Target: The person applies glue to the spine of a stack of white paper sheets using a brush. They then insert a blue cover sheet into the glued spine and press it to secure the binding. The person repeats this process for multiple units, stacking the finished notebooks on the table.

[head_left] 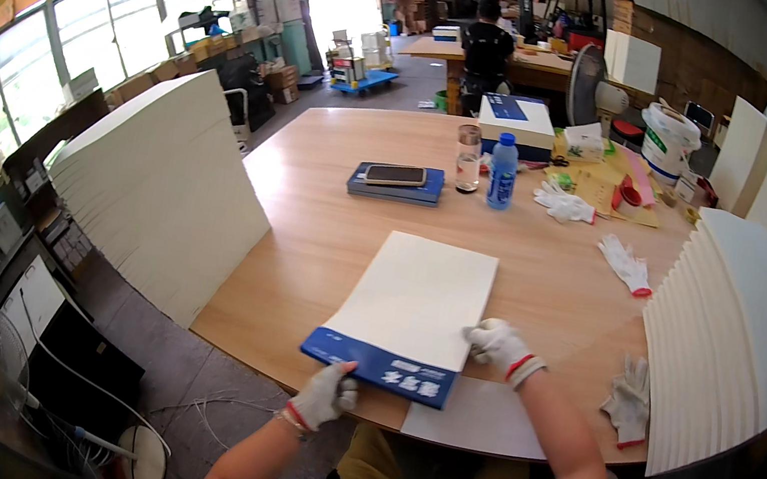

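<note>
A cream paper pad [422,292] with a dark blue printed band along its near end lies tilted on the wooden table in front of me. My left hand [325,397], in a white glove with a red cuff, pinches the band's near edge, its bare thumb tip on top. At the pad's right edge is my right hand [495,347], gloved too, its fingers curled against the side; the fingertips are partly hidden. Under the pad's near right corner, a pale flat sheet [480,418] reaches the table edge.
Tall stacks of cream paper stand at the left [163,193] and right [727,338]. Spare gloves [628,402] lie on the right. Farther back are a phone [395,176] on blue pads, a glass [468,159], a blue-capped bottle [502,173] and a white bucket [667,143]. A person [486,49] stands beyond.
</note>
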`<state>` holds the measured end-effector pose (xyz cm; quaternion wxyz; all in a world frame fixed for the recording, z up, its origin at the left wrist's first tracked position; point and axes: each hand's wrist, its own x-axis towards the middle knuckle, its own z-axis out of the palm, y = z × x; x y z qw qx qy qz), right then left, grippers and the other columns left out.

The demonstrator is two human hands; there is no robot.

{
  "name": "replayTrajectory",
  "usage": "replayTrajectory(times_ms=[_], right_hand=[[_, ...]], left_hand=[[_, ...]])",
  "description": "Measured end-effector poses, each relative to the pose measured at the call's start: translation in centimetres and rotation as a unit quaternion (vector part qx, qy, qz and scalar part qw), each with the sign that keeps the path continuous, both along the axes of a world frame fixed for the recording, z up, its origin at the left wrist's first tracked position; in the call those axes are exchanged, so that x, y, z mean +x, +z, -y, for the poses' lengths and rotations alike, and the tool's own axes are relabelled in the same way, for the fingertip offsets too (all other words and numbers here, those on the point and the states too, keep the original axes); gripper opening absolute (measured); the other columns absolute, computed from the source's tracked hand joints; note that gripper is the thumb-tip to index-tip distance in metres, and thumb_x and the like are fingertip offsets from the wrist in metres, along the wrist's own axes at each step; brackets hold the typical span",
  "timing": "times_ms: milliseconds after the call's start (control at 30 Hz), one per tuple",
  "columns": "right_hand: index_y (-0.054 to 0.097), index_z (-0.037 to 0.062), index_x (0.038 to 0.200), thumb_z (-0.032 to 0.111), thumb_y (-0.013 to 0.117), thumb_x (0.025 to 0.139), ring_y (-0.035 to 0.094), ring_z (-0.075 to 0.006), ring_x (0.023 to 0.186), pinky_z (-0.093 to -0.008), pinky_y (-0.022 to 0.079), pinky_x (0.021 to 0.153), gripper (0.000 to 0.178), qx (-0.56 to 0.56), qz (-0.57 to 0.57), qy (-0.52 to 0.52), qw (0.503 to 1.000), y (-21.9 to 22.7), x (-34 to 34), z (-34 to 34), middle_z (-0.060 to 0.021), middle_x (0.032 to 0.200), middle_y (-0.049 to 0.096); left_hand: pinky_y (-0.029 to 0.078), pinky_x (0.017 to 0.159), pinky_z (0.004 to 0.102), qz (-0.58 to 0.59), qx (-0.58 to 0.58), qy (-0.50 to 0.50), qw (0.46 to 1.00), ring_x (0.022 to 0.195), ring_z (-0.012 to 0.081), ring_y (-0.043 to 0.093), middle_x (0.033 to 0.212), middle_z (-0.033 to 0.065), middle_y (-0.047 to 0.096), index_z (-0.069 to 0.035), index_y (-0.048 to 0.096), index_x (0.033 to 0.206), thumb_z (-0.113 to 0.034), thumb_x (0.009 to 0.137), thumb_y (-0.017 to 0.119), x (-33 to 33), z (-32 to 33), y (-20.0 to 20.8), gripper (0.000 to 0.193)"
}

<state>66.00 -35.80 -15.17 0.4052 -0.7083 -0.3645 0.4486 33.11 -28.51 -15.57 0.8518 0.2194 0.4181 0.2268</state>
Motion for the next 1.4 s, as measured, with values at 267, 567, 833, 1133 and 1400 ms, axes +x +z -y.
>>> replayTrajectory(times_ms=[267,567,833,1133,1400], right_hand=[[0.062,-0.0042,0.098,0.039,0.068,0.079,0.068,-0.0363,0.084,-0.0413,0.053,0.075,0.048,0.031,0.182,0.05,0.982,-1.7,-13.3,-8.9,-0.0244,0.089,0.068],[0.056,0.003,0.116,0.051,0.062,0.08,0.066,-0.0349,0.092,-0.0421,0.051,0.08,0.061,-0.001,0.286,0.183,0.941,2.4,-17.3,-11.4,-0.0209,0.101,0.068],[0.053,0.001,0.125,0.041,0.057,0.09,0.063,-0.0258,0.087,-0.0353,0.05,0.073,0.054,0.101,0.17,0.005,0.98,3.1,-4.0,2.2,-0.0156,0.098,0.066],[0.055,0.0057,0.1,0.011,0.054,0.094,0.046,-0.0039,0.056,-0.0208,0.04,0.047,0.009,0.163,-0.017,-0.284,0.945,-2.7,7.7,27.7,0.0034,0.072,0.054],[0.055,0.0064,0.092,0.01,0.054,0.094,0.045,-0.0036,0.056,-0.0204,0.038,0.047,0.004,0.263,-0.041,-0.294,0.918,-3.4,7.4,27.0,0.0047,0.07,0.052]], left_hand=[[0.051,0.08,0.0403,-0.615,0.488,0.085,0.613,0.089,0.0297,0.063,0.102,0.0161,0.061,0.003,0.05,0.119,-0.026,0.087,0.066,-10.8,-2.3,-1.6,0.046],[0.04,0.1,0.0363,-0.2,0.296,0.424,0.832,0.113,0.0275,0.051,0.134,0.0171,0.045,-0.006,0.018,0.148,-0.011,0.089,0.053,-11.2,-7.7,-9.4,0.069],[0.041,0.099,0.0397,-0.313,0.608,0.391,0.616,0.117,0.0285,0.049,0.131,0.0194,0.049,0.002,0.033,0.139,-0.027,0.096,0.052,-8.1,-4.5,-1.2,0.055],[0.049,0.09,0.0333,0.242,0.528,-0.404,0.707,0.105,0.019,0.061,0.111,0.0114,0.064,0.0,0.056,0.117,-0.016,0.098,0.05,23.5,14.3,17.3,0.026],[0.054,0.069,0.0322,0.216,0.077,-0.582,0.78,0.076,0.0216,0.058,0.09,0.0085,0.059,-0.004,0.044,0.105,-0.04,0.101,0.041,39.7,29.7,22.4,0.036]])
